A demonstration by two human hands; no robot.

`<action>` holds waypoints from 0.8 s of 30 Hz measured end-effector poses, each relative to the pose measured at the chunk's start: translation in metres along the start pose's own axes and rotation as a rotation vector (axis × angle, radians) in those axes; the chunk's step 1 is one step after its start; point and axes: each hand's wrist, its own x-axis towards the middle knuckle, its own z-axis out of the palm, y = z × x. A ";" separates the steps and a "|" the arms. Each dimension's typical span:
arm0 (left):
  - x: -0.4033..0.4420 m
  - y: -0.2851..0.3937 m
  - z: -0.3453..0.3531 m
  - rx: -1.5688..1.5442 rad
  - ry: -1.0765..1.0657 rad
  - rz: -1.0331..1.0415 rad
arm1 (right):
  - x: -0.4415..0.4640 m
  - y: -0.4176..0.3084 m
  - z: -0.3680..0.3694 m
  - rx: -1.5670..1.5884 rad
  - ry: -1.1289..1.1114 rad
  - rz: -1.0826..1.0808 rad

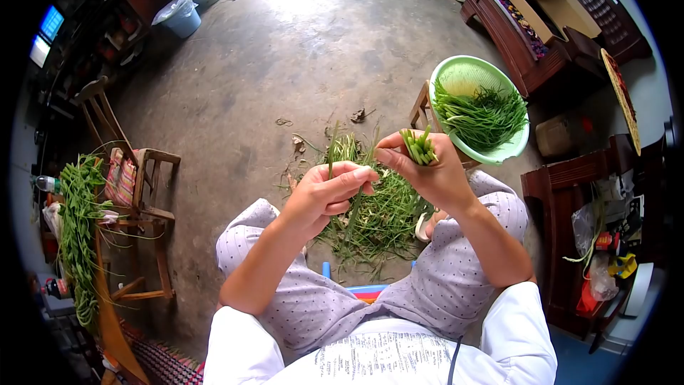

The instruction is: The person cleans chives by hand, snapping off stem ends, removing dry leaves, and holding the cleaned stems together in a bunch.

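My right hand (431, 171) is closed around a bunch of green stalks (420, 147), their pale cut ends pointing up. Just left of it, my left hand (329, 196) is pinched, with a thin green blade (331, 151) standing up from its fingers. The fingertips of both hands are close together. Below them, a loose pile of green trimmings (385, 224) lies on the floor between my legs. To the right, a light green basket (516, 150) holds long green stalks (477, 117) and rests on a wooden stool (422, 105).
At left stand a wooden chair (158, 160) and a bench (110, 314) heaped with leafy greens (80, 235). A blue bin (183, 21) is at upper left. Dark wooden furniture (499, 39) lines the right side. Dry leaf scraps (358, 115) lie on the floor ahead.
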 end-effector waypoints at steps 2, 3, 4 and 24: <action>0.000 0.001 -0.001 -0.031 -0.015 -0.024 | 0.000 -0.004 -0.001 -0.052 0.003 -0.016; -0.001 0.001 -0.001 -0.041 -0.017 -0.030 | 0.000 -0.005 -0.001 -0.086 0.031 -0.027; -0.001 0.001 -0.001 -0.051 -0.018 -0.036 | 0.000 -0.006 -0.001 -0.120 0.059 -0.037; -0.002 -0.004 -0.009 -0.051 -0.120 -0.002 | 0.002 -0.013 -0.010 0.120 -0.033 0.096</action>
